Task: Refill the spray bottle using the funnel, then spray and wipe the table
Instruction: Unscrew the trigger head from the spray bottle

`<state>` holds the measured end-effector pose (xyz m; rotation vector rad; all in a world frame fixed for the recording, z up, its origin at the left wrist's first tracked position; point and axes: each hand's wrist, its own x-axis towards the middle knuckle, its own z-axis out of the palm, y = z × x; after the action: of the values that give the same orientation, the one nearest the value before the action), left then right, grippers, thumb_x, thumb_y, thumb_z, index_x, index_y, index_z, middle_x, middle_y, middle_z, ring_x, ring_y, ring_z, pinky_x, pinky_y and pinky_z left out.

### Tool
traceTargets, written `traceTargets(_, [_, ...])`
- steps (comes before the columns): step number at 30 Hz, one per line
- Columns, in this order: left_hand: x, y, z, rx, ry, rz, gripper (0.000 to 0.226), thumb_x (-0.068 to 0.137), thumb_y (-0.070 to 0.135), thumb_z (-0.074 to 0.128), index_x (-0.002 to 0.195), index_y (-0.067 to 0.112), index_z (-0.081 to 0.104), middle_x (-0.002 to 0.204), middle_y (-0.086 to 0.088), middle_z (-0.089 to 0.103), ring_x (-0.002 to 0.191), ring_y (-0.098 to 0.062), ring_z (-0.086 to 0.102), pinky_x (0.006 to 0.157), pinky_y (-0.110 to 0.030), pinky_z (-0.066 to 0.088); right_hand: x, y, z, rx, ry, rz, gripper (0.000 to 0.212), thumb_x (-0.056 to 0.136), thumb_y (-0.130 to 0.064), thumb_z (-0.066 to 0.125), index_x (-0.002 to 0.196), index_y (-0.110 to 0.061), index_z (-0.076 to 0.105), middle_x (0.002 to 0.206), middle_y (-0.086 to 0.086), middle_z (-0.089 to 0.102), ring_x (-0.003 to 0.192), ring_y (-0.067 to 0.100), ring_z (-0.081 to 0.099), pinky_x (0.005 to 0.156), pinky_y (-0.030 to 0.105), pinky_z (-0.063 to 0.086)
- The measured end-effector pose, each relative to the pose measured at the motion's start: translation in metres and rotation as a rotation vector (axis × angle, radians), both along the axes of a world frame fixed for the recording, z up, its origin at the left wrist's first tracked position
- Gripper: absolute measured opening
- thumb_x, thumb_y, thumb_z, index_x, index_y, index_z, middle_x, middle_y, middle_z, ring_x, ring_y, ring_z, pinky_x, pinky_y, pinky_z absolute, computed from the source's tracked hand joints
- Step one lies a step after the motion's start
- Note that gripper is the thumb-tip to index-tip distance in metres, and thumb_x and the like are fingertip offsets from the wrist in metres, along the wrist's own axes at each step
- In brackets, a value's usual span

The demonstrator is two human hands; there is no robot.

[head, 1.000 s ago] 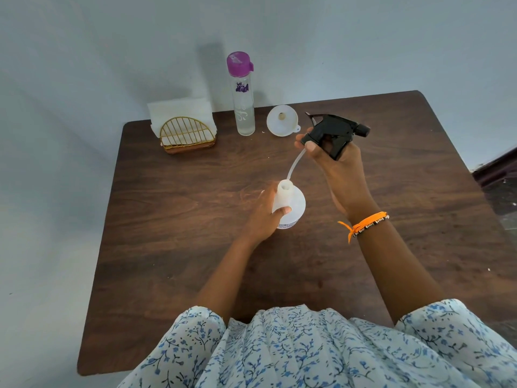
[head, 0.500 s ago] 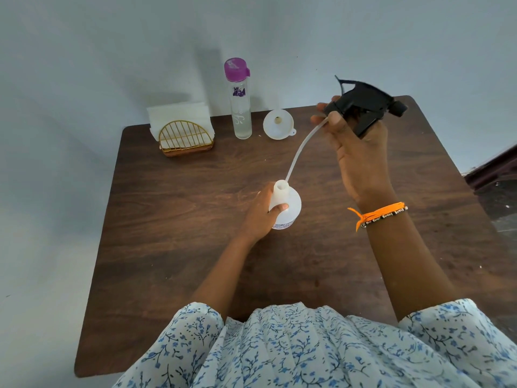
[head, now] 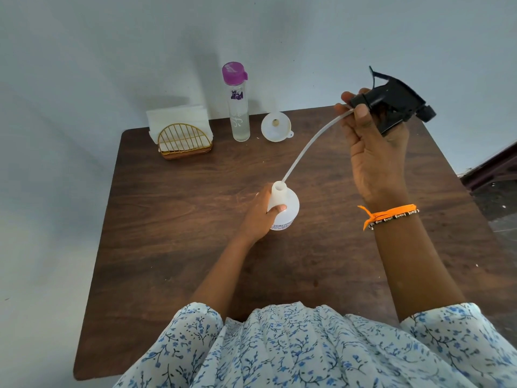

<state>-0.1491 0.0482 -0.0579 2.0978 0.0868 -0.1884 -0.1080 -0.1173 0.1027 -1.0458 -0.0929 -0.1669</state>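
Note:
A white spray bottle [head: 288, 208] stands upright in the middle of the brown table [head: 173, 247], its neck uncovered. My left hand [head: 258, 217] grips its body. My right hand [head: 375, 152] holds the black trigger spray head [head: 391, 106] raised up to the right. Its white dip tube [head: 310, 144] curves down, and the tip is just at the bottle's mouth. A white funnel [head: 275, 127] lies at the back of the table. Beside it stands a clear water bottle [head: 239, 107] with a purple cap.
A gold wire holder with white napkins [head: 180, 133] sits at the back left. A pale wall runs behind the table. Dark floor and furniture [head: 492, 175] show past the right edge.
My right hand has lifted the trigger head up and to the right, drawing the dip tube almost wholly out of the bottle. The left hand kept its hold on the bottle.

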Motion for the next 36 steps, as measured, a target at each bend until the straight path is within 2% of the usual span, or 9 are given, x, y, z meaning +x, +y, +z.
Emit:
traceTargets(4, [0.001,0.0,0.0,-0.001,0.006,-0.002,0.047,0.09,0.022,0.056,0.132,0.021,0.036,0.136,-0.001,0.046,0.121,-0.019,0.043,0.1,-0.033,0.039,0.003,0.0,-0.012,-0.082,0.01,-0.027,0.016,0.089,-0.002,0.055,0.104,-0.006,0.057,0.096,-0.001,0.071,0.095,0.017,0.067,0.092,0.033,0.049])
traceTargets(10, [-0.001,0.0,0.0,0.001,0.013,-0.001,0.048,0.09,0.022,0.056,0.134,0.022,0.034,0.137,-0.001,0.044,0.121,-0.018,0.042,0.096,-0.026,0.035,0.001,0.0,-0.021,-0.055,0.019,-0.046,0.019,0.089,-0.003,0.055,0.108,-0.001,0.054,0.104,0.01,0.065,0.103,0.026,0.063,0.093,0.036,0.049])
traceTargets(15, [-0.001,0.0,0.001,-0.001,-0.001,0.002,0.046,0.09,0.021,0.055,0.132,0.021,0.036,0.135,0.0,0.046,0.12,-0.017,0.042,0.096,-0.027,0.034,0.002,-0.001,-0.02,-0.091,-0.014,-0.063,0.015,0.089,-0.003,0.055,0.102,-0.009,0.057,0.101,0.005,0.068,0.097,0.023,0.066,0.091,0.035,0.05])
traceTargets(20, [-0.001,-0.001,0.0,-0.003,-0.002,-0.008,0.046,0.09,0.021,0.055,0.132,0.021,0.036,0.133,0.0,0.047,0.12,-0.019,0.042,0.096,-0.029,0.035,0.002,-0.001,-0.025,0.037,0.016,0.01,0.02,0.09,-0.001,0.051,0.11,-0.003,0.053,0.104,0.007,0.067,0.103,0.026,0.064,0.091,0.034,0.049])
traceTargets(24, [-0.001,-0.001,-0.001,0.012,0.013,-0.002,0.048,0.091,0.022,0.055,0.133,0.021,0.034,0.136,-0.001,0.045,0.122,-0.019,0.042,0.099,-0.032,0.035,0.002,-0.002,-0.026,0.045,0.01,0.013,0.019,0.09,0.0,0.051,0.109,-0.003,0.054,0.105,0.009,0.065,0.103,0.025,0.064,0.093,0.035,0.049])
traceTargets(28, [-0.001,-0.001,-0.001,0.019,0.018,0.003,0.049,0.091,0.021,0.054,0.135,0.02,0.033,0.137,-0.002,0.044,0.123,-0.02,0.041,0.097,-0.028,0.032,0.001,-0.003,-0.026,0.075,-0.027,0.034,0.022,0.091,0.002,0.047,0.114,-0.001,0.049,0.103,0.005,0.069,0.102,0.022,0.064,0.093,0.035,0.049])
traceTargets(31, [-0.002,-0.001,0.0,0.012,0.016,0.006,0.048,0.091,0.019,0.054,0.135,0.019,0.033,0.136,-0.002,0.045,0.123,-0.021,0.041,0.098,-0.028,0.032,0.0,-0.002,-0.027,0.046,-0.05,0.036,0.02,0.092,0.004,0.046,0.11,-0.003,0.051,0.099,-0.001,0.07,0.1,0.017,0.066,0.093,0.035,0.049])
traceTargets(36, [-0.002,-0.003,0.003,0.019,0.018,0.008,0.05,0.092,0.02,0.054,0.136,0.02,0.031,0.139,-0.002,0.042,0.124,-0.02,0.04,0.096,-0.025,0.031,0.001,-0.003,-0.029,0.153,0.05,0.0,0.029,0.093,0.0,0.046,0.122,0.003,0.044,0.11,0.013,0.062,0.101,0.02,0.065,0.089,0.031,0.051])
